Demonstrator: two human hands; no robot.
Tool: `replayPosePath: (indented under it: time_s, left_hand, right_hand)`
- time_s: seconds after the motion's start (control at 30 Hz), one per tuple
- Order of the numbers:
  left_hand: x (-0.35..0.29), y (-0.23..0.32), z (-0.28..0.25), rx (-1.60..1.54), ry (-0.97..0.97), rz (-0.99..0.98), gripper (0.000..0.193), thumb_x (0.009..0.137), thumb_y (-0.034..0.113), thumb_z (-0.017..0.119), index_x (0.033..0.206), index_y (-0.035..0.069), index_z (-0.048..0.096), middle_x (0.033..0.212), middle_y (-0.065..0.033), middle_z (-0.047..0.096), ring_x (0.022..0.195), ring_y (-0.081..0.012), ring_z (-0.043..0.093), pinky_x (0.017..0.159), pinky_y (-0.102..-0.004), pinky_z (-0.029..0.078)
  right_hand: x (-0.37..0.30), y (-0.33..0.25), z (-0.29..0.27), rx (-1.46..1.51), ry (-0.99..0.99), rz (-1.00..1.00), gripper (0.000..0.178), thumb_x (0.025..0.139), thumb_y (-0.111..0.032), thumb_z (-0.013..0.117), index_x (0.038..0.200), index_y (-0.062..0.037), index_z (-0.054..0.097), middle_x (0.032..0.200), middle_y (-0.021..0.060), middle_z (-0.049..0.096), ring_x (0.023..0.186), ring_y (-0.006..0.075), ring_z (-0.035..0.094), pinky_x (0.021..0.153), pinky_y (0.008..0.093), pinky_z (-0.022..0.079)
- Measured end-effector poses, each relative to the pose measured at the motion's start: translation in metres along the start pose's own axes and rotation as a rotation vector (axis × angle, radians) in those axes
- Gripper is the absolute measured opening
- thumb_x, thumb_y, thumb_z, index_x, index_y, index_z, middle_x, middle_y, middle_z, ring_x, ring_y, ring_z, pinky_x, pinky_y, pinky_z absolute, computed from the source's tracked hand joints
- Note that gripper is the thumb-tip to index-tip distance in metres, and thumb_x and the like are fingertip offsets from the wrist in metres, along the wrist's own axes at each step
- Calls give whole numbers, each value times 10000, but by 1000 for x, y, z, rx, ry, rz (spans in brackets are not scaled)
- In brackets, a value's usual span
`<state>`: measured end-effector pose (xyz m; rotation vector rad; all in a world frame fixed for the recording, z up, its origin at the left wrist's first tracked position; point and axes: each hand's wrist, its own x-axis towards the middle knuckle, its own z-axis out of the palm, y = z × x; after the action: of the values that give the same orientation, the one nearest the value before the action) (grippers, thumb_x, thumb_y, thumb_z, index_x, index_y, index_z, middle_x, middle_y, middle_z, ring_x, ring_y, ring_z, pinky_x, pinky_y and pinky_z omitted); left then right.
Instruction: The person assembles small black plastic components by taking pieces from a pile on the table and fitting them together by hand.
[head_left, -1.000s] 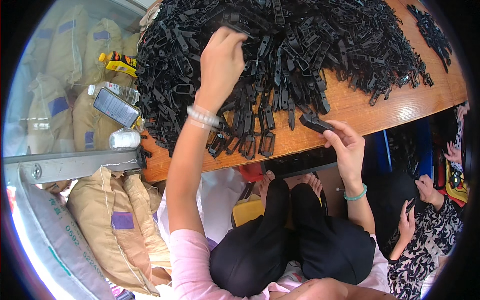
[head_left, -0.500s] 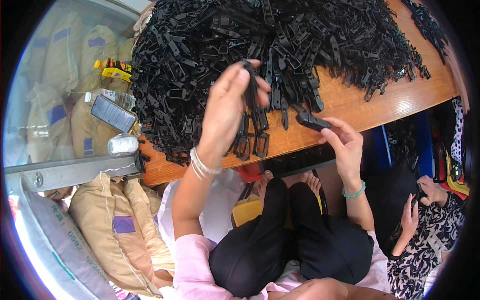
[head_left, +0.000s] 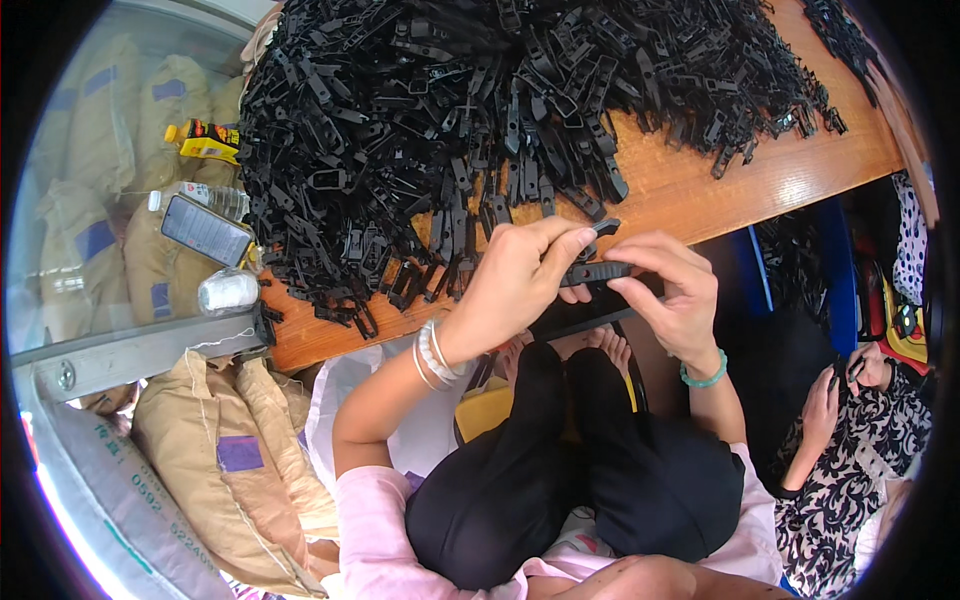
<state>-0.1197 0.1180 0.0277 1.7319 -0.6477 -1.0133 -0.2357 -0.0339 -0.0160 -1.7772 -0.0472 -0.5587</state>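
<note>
A wide heap of small black plastic parts (head_left: 400, 130), some long with frame-like openings, covers much of the wooden table (head_left: 750, 190). At its near edge, above my lap, my two hands come together. My left hand (head_left: 515, 275) is closed in a pinch on a black plastic piece (head_left: 606, 227), whose end sticks out past the thumb. Thumb and fingers of my right hand (head_left: 675, 290) grip a long ribbed black plastic part (head_left: 598, 272). The two pieces lie close together; whether they touch, I cannot tell. My left fingers hide part of both.
On the left, a phone (head_left: 206, 230), a clear bottle (head_left: 220, 200), a yellow-labelled bottle (head_left: 205, 140) and a white wrapped bundle (head_left: 228, 292) lie by tan sacks (head_left: 210, 450). At right, another person's hands (head_left: 822, 405) work near a blue bin (head_left: 830, 250).
My left hand has come from over the heap, down and right, to my right hand, bringing a black piece. My right hand has stayed near its place, still holding its part.
</note>
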Motion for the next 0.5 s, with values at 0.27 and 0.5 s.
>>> replayPosePath:
  time_s: [0.27,0.5]
  left_hand:
    - [-11,-6,5,266,30,260,402,825,75,627,1183,-57,498,965,-164,661,757,-186,658,659,-276,504]
    - [-23,-12,15,271,-18,269,288,813,77,633,1085,6,575,829,-156,650,700,-256,651,624,-315,480]
  right_hand:
    - [-6,-5,1,-81,83,59,294,699,49,675,991,16,657,912,124,622,797,182,608,702,276,489]
    - [-12,-9,0,-76,0,126,321,670,83,643,983,12,662,873,123,591,777,188,579,686,263,454]
